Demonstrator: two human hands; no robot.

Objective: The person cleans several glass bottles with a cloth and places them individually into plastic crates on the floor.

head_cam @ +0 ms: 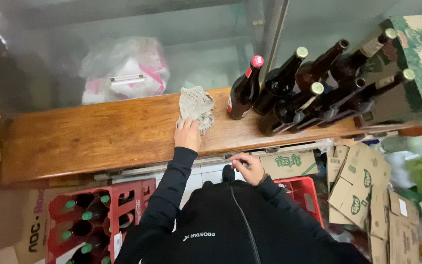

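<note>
My left hand (188, 134) presses a crumpled grey-white cloth (196, 105) onto the wooden counter (94, 134), fingers on the cloth's near edge. My right hand (247, 166) is drawn in close to my chest below the counter's edge, fingers curled, with nothing visibly in it. To the right of the cloth stand several dark brown glass bottles (289, 93); the nearest one (245, 88) has a red cap.
A red crate (98, 220) with green-capped bottles stands at lower left. Another red crate (304, 188) and flattened cardboard boxes (362, 181) lie to the right. A cardboard box (416, 54) sits behind the bottles. A plastic bag (125, 71) lies beyond the counter.
</note>
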